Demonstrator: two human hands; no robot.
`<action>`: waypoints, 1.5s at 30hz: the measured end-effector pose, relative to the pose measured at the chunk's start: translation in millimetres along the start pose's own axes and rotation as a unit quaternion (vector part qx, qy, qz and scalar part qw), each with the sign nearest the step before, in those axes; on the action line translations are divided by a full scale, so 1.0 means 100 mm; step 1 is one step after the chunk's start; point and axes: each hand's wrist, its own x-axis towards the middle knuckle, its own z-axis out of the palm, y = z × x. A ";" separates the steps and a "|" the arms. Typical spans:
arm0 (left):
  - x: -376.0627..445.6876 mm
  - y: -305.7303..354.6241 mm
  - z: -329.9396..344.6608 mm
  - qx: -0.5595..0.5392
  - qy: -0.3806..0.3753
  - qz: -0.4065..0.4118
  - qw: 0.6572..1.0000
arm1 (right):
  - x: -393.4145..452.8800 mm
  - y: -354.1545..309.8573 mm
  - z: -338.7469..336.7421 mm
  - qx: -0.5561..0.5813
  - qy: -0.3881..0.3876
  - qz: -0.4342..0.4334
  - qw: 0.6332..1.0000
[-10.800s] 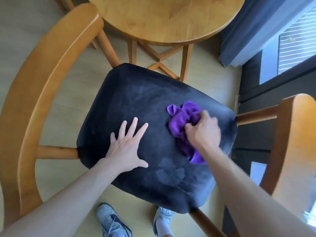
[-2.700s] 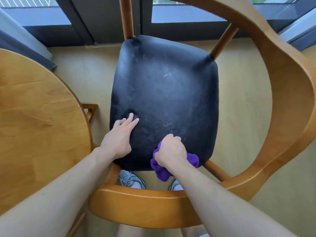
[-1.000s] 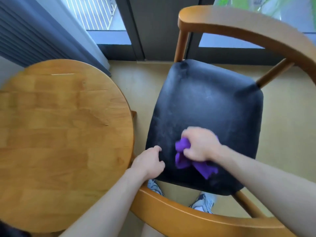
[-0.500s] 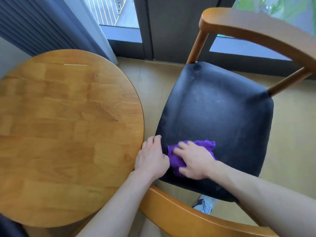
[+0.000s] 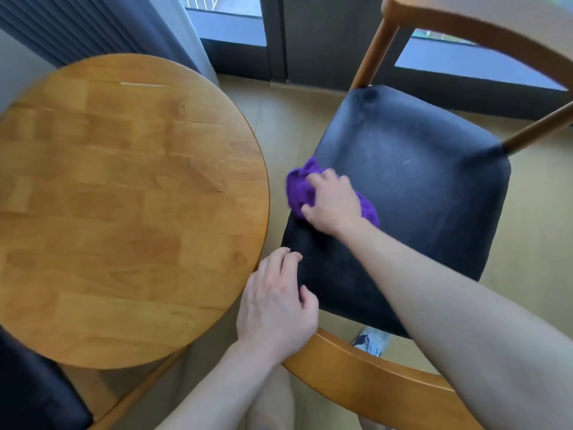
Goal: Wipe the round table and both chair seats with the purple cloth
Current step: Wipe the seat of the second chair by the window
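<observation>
A black padded chair seat (image 5: 412, 193) fills the right half of the view, ringed by its curved wooden frame (image 5: 366, 380). My right hand (image 5: 333, 203) grips the bunched purple cloth (image 5: 299, 189) at the seat's left edge. My left hand (image 5: 276, 305) hovers or rests at the seat's near-left corner, fingers loosely curled, holding nothing. The round wooden table (image 5: 124, 206) stands to the left, bare. A corner of the second chair's dark seat (image 5: 28, 392) shows at the bottom left.
Grey curtains (image 5: 93, 29) hang behind the table. Dark-framed glass doors (image 5: 279, 35) run along the back. A narrow strip of pale floor (image 5: 276, 125) separates table and chair. My shoe (image 5: 370, 342) shows under the chair frame.
My right hand has carried the cloth up along the seat's left edge, away from me. My left hand stays at the near-left corner. The view has shifted slightly.
</observation>
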 end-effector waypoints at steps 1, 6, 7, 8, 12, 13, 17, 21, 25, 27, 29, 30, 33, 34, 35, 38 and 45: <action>0.00 0.01 0.00 0.009 0.013 0.003 1.000 | -0.11 -0.07 0.10 -0.050 -0.021 -0.051 0.997; 0.00 0.07 -0.06 0.040 0.031 -0.015 0.999 | -0.67 -0.08 0.19 -0.058 -0.149 -0.196 0.967; 0.00 0.08 -0.07 0.042 0.029 -0.020 0.998 | -0.74 -0.03 0.15 -0.049 -0.197 -0.205 0.958; -0.01 0.09 -0.07 0.043 0.028 -0.025 0.998 | -0.80 0.02 0.10 -0.053 -0.244 -0.209 0.945; -0.02 0.12 -0.09 0.049 0.035 -0.038 0.997 | -0.71 0.21 -0.20 -0.039 -0.226 -0.163 0.960; -0.02 0.13 -0.09 0.053 0.033 -0.040 0.997 | -0.59 0.24 -0.29 0.001 -0.164 -0.139 0.977; -0.02 0.13 -0.08 0.067 0.020 -0.045 0.997 | 0.11 0.25 -0.61 0.135 0.058 -0.033 0.989; -0.02 0.12 -0.06 0.080 0.022 -0.048 0.995 | 0.43 0.09 -0.55 0.035 0.013 0.018 0.999; 0.00 0.13 -0.08 0.087 0.019 -0.045 0.995 | -0.16 -0.19 -0.06 -0.089 -0.074 -0.120 0.986; 0.00 0.14 -0.09 0.081 0.022 -0.043 0.996 | -0.62 -0.23 0.18 -0.110 -0.118 -0.180 0.970; 0.01 0.15 -0.09 0.080 0.020 -0.039 0.996 | -0.94 -0.09 0.31 -0.131 -0.153 -0.228 0.953; 0.01 0.15 -0.09 0.079 0.018 -0.038 0.996 | -1.05 0.05 0.32 -0.148 -0.170 -0.260 0.939; 0.00 0.14 -0.08 0.078 0.021 -0.040 0.996 | -1.26 0.60 0.20 -0.207 -0.212 -0.340 0.892; 0.00 0.13 -0.08 0.080 0.022 -0.041 0.996 | -1.32 0.79 0.14 -0.223 -0.225 -0.349 0.882; 0.00 0.13 -0.08 0.080 0.021 -0.041 0.996 | -1.38 0.97 0.09 -0.235 -0.237 -0.352 0.875; 0.00 0.11 -0.06 0.082 0.012 -0.033 0.996 | -1.54 1.42 -0.06 -0.263 -0.280 -0.318 0.867; -0.02 0.06 -0.02 0.112 0.020 0.024 0.993 | -1.45 1.20 -0.21 -0.241 -0.262 -0.246 0.901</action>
